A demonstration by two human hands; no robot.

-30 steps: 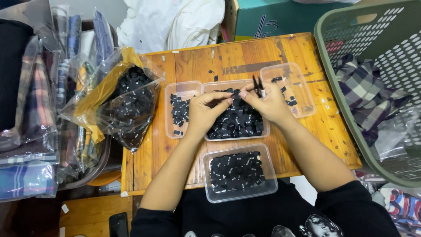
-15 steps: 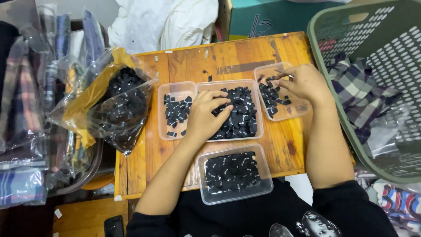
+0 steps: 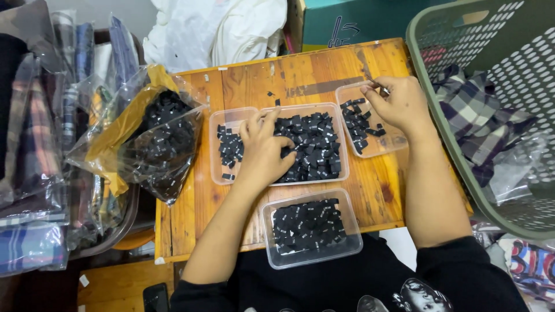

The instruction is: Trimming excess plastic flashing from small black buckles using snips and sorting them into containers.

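**Little black tags, sorted by hand**

Little black tags fill the big clear tray in the middle of my wooden table. They look very light, thin and flat, a bit bendy, and not easy to break. I think they could slide off each other, so a pinch at the edge of one tag with two fingertips seems best.

My left hand lies on the pile, fingers spread and a little curled. I cannot tell if it has hold of a tag. My right hand is over the small right tray, with fingers pinched close on something small and dark at the tips.

A moment ago my right hand was lower over that same tray, and before that both hands met over the middle tray. Now my right hand is near the tray's far edge. My left hand has stayed on the pile.
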